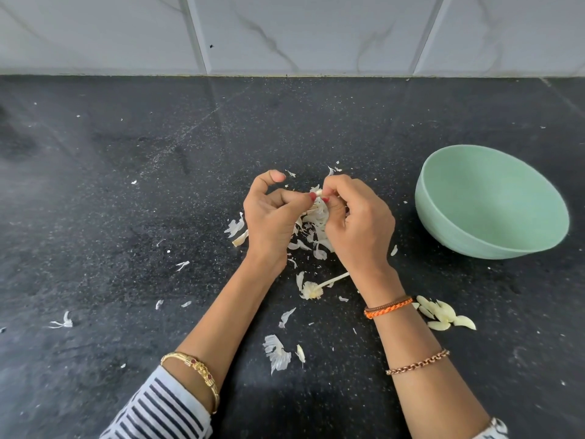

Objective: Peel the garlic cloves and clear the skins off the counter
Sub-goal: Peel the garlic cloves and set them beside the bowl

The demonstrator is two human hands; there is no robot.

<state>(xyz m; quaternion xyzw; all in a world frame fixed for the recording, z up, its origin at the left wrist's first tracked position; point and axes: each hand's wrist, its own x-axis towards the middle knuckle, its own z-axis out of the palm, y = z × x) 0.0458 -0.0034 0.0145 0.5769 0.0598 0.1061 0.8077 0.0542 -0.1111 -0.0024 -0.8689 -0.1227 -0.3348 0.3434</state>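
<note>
**Peeling a garlic clove above a heap of skins**

Pinched between the fingertips of both hands, a small garlic clove [319, 194] is held just above the black counter [126, 201], near its middle. The left hand [273, 217] is curled, its thumb pressed against the clove from the left, while its index finger is arched up and away. The right hand [357, 223] is curled as well, and the clove is gripped from the right by its thumb and fingertips. How much skin is left on the clove cannot be told, since most of it is hidden by the fingers.

Directly beneath the hands, a loose heap of skins [316, 229] is seen on the counter, and further scraps are scattered to the left and towards the near edge. A bare garlic stalk [319, 288] with its papery base is seen lying between the two wrists. A small pile of peeled cloves [443, 315] is gathered on the counter just beside the right wrist, on its outer side.

A pale green bowl [493, 204] is set to the right of the hands, well apart from the heap, and nothing can be seen inside it. A grey tiled wall [285, 33] is met by the counter at the back.

A gold bangle [193, 372] and a striped sleeve [158, 410] are worn on the left arm; a braided orange band [387, 308] and a chain bracelet [418, 362] are worn on the right.
</note>
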